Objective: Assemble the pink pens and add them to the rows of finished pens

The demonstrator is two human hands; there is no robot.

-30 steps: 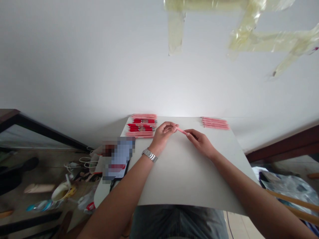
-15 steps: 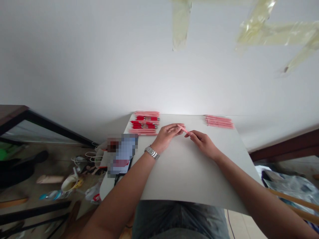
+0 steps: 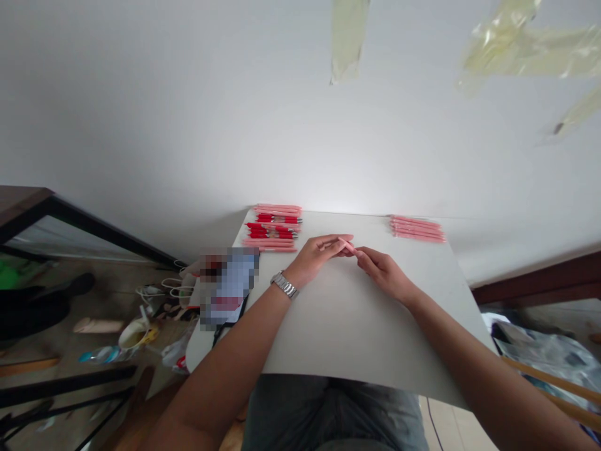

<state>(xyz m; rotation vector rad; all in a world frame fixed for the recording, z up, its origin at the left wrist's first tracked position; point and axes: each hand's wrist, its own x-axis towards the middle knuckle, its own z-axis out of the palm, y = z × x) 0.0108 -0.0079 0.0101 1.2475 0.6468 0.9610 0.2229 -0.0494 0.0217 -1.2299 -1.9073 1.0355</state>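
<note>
A slim pink pen (image 3: 348, 247) is held between both hands above the middle of the white table (image 3: 347, 326). My left hand (image 3: 319, 254), with a metal-band watch (image 3: 284, 285) at the wrist, pinches its far left end. Fingers of my right hand (image 3: 380, 268) are closed on the near right end. To the left lie rows of pink pens (image 3: 270, 244) and red pens (image 3: 272, 232), side by side. Several more pink pens (image 3: 417, 228) form a row at the back right.
A phone-like device (image 3: 230, 288), blurred out, rests at the table's left edge. The white wall (image 3: 282, 113) with tape strips rises directly behind the table. On the floor at left stand a cup (image 3: 133, 335), a bottle (image 3: 99, 356) and cables. Plastic bags (image 3: 554, 351) lie at right.
My hands have come slightly closer together along the pen, and less of it shows between them. The camera view has shifted a little.
</note>
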